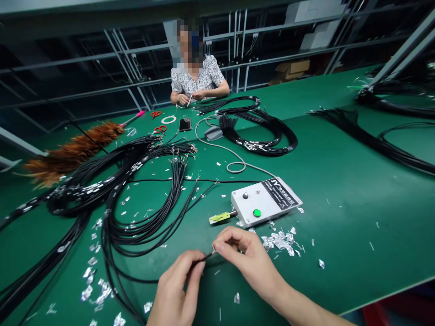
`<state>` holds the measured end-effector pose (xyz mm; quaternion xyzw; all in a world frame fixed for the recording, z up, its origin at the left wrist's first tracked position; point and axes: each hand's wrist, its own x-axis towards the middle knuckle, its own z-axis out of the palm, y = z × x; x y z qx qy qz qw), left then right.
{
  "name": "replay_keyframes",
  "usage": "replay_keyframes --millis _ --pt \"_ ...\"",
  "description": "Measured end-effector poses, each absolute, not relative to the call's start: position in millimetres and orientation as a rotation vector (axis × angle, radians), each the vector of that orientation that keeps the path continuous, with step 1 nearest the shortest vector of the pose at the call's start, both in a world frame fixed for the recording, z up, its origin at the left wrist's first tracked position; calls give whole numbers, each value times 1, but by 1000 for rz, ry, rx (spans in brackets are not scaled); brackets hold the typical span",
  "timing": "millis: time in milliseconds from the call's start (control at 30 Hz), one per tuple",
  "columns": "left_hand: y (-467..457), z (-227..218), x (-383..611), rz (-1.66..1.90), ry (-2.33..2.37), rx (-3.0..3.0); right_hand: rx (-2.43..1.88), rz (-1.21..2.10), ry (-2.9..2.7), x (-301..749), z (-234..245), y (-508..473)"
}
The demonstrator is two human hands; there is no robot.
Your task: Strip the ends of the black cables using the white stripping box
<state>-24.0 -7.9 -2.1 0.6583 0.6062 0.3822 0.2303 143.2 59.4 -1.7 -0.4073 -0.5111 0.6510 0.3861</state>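
My left hand [181,285] pinches a black cable [208,256] close to its stripped end, low in the middle of the head view. At that end, the thumb and fingers of my right hand [243,256] are pressed together on the thin bared wires [214,248]. Just beyond my hands lies a white control box [267,201] with a lit green button, a black knob and a yellow-green clip [220,218] on its shaft. To the left, a curved bundle of black cables [142,240] rests on the table, its stripped ends pointing away from me.
Foil scraps [282,241] litter the green table [340,190]. More coiled cables [288,136] lie further back. A feather duster [78,149], red-handled scissors [160,129] and a phone [185,124] are at the far left. Across the table sits a person [199,81] holding a thin strip.
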Motion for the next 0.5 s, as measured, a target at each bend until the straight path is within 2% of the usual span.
replay_keyframes --millis 167,500 --pt "-9 -1 -33 1036 1736 1793 -1057 1582 -1089 152 -6 61" --pt "-4 4 -32 1125 1855 1976 -1016 1668 -1120 163 -13 55"
